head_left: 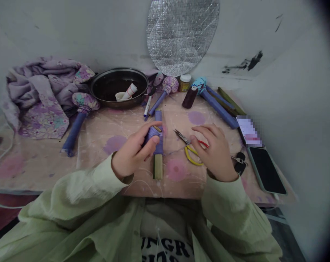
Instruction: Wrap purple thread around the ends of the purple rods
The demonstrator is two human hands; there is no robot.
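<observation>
My left hand [130, 151] is closed around a roll of purple tape [155, 130] with a brown core. The roll is against a flat wooden stick [158, 167], whose upper part is wrapped in purple; its near end is bare. My right hand [215, 149] is over a pair of scissors [191, 155] with red and yellow handles. Its thumb and fingers are apart, the thumb beside the pivot; whether it touches the scissors I cannot tell. The blades point left toward the stick. A thin strand lies between the stick and the scissors.
A dark pan [118, 105] holds a small cup [122, 97]. Floral fabric [42, 116] and a purple-handled mallet-like piece [74, 133] lie left. Behind are a marker [147, 106], thread spool [190, 98] and jar [184, 86]. A phone [266, 171] is right.
</observation>
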